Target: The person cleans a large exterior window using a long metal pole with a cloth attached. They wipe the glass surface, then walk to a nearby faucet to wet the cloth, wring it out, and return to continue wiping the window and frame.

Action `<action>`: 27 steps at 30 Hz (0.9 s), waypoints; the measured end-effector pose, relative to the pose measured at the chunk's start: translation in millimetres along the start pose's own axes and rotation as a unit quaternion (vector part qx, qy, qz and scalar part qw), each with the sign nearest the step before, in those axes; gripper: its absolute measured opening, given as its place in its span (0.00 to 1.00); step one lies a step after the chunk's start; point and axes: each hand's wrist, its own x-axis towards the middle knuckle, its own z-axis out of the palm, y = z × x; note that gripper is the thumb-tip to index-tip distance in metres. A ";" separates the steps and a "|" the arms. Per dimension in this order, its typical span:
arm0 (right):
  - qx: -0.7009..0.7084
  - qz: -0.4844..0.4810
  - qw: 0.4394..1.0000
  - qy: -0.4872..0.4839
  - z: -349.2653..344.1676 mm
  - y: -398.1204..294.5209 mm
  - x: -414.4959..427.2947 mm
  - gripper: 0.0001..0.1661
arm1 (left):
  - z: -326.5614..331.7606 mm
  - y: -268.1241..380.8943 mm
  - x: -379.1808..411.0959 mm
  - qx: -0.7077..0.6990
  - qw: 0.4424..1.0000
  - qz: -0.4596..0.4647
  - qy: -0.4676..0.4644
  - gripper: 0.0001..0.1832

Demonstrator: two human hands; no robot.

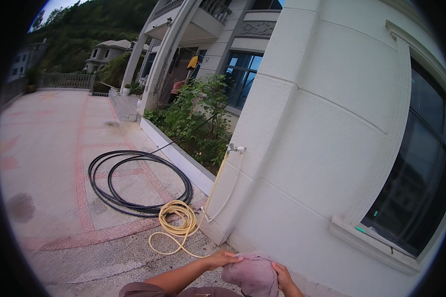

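A folded pink-mauve cloth [251, 276], soft like a towel, is held between both hands close to my body. My left hand [225, 259] grips its upper left edge, the thumb lying on top. On the right side, my right hand [282, 276] pinches the cloth's edge with the thumb in front. The cloth's lower end runs out of the bottom of the picture. Beyond my hands a coiled yellow hose [178, 221] lies on the ground, its upper end running to a metal tap [231, 148] on the wall corner.
Large loops of black hose [115, 196] lie past the yellow coil. A white-edged planter [186, 159] holds leafy shrubs [204, 107]. To the right, a green-handled tool [379, 239] rests on the window sill [368, 247]. Farther off, a person in a striped top [177, 87] stands behind the shrubs.
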 end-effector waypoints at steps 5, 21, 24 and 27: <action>-0.046 0.068 0.996 -0.021 67.0 14.2 -24.4 0.21 | -9.1 -14.9 -72.8 0.045 0.991 -0.032 0.120 0.21; 0.156 0.180 0.937 -0.257 137.0 40.5 -81.2 0.34 | -10.0 -14.7 -174.2 -0.051 0.990 0.042 0.126 0.16; 0.123 0.172 0.927 -0.309 136.2 36.1 -82.7 0.38 | 15.3 -1.4 -165.2 -0.042 0.993 0.075 0.086 0.14; 0.036 0.142 0.936 -0.319 125.4 30.6 -92.0 0.38 | 48.2 10.7 -149.7 0.052 0.991 0.107 0.067 0.15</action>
